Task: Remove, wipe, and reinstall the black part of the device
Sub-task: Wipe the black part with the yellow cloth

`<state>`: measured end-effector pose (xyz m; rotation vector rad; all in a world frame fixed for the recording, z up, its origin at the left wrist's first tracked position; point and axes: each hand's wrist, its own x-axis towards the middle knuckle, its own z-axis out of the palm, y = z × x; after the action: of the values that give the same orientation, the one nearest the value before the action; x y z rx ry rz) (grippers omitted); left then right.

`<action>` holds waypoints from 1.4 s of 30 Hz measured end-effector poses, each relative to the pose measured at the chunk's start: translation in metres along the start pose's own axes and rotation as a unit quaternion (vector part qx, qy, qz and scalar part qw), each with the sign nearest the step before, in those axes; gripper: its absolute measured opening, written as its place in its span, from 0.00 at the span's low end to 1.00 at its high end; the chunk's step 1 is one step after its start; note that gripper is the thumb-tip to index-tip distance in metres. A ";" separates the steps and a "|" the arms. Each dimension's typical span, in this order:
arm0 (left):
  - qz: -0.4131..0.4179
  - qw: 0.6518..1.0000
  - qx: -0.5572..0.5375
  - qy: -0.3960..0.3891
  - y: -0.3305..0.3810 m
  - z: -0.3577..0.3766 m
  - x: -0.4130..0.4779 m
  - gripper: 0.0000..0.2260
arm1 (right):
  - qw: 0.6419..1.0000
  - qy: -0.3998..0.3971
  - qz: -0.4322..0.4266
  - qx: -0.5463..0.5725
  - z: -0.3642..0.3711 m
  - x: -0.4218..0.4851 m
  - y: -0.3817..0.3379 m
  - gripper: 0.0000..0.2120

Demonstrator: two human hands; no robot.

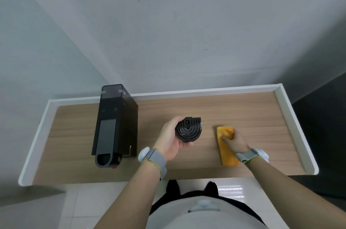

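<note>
The black device (112,125) stands at the table's left, its front bay an empty rounded hollow. The black part (188,129), a rounded grate with curved slots, is off the device and held above the table's middle in my left hand (171,139), grate face up. My right hand (234,141) presses down on an orange cloth (226,150) lying flat on the table to the right, fingers curled on its far end. Part and cloth are about a hand's width apart.
The wooden table (243,112) has a raised white rim (292,125) on the back and both sides; the front edge is open. A wall rises right behind it. Both wrists wear grey bands.
</note>
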<state>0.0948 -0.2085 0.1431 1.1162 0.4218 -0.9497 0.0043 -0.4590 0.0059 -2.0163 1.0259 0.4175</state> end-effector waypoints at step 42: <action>0.106 0.991 0.011 -0.086 0.028 0.058 -0.036 0.19 | 0.846 0.124 -0.514 -0.073 -0.069 -0.181 -0.150 0.25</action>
<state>0.0886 -0.2412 0.2088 1.0653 0.1483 -0.8553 0.0065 -0.3696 0.2339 -2.4590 -0.0751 -0.3650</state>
